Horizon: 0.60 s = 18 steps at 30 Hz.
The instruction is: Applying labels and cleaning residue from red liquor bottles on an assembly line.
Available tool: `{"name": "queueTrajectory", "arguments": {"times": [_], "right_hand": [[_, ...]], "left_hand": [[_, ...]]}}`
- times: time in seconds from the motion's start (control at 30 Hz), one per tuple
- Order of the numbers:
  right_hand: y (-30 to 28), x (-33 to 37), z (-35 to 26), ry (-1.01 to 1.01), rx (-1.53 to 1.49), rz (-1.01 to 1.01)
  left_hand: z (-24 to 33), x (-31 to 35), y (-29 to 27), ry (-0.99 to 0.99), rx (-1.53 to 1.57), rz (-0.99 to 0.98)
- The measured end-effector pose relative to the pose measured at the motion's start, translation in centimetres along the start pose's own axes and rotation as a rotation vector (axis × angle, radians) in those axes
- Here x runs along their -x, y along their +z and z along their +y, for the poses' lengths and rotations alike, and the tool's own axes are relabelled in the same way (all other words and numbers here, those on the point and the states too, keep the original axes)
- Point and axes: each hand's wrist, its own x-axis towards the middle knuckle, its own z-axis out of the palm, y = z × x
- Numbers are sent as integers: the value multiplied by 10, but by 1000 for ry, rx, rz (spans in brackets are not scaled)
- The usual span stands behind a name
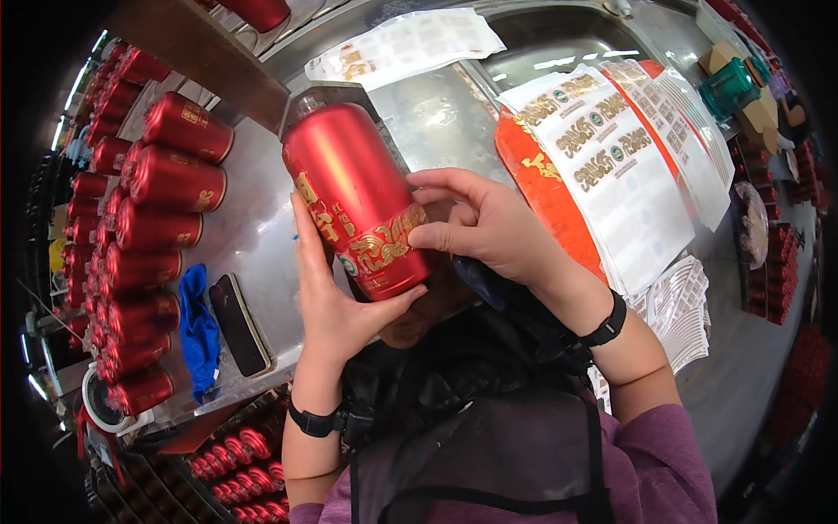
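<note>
A glossy red bottle [349, 166] with gold lettering and a gold decorative sticker [384, 243] around its lower part lies tilted across my hands. My left hand [336, 306] supports it from the left side and under its base, thumb along the bottom edge. With the fingers curled, my right hand [489, 223] rests on the bottle's right side. Its thumb presses the right end of the gold sticker, and the index finger touches the bottle's edge higher up. The bottle's clear neck [307, 106] points away from me, against a dark metal support [371, 105].
Rows of red bottles [166, 183] stand on the left, beside a blue cloth [199, 332] and a phone [240, 323]. Sheets of gold stickers [602, 148] lie over a red-orange board [541, 192] at right. Another sheet [406, 44] is at the back; a green tape dispenser [729, 87] sits far right.
</note>
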Motion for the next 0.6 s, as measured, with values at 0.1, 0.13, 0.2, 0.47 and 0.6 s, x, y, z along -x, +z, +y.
{"name": "queueTrajectory", "arguments": {"times": [0.1, 0.13, 0.2, 0.47, 0.6], "right_hand": [[-5, 1, 1, 8, -3, -28], [-5, 1, 0, 26, -36, -23], [-4, 0, -5, 40, -69, -19], [5, -7, 1, 29, -234, -87], [4, -6, -2, 36, -210, -83]], "left_hand": [[-7, 1, 1, -29, 174, -21], [-8, 1, 1, -51, 231, -36], [-8, 1, -1, -53, 235, -40], [-5, 0, -1, -119, 317, -69], [-9, 0, -3, -88, 284, -63]]}}
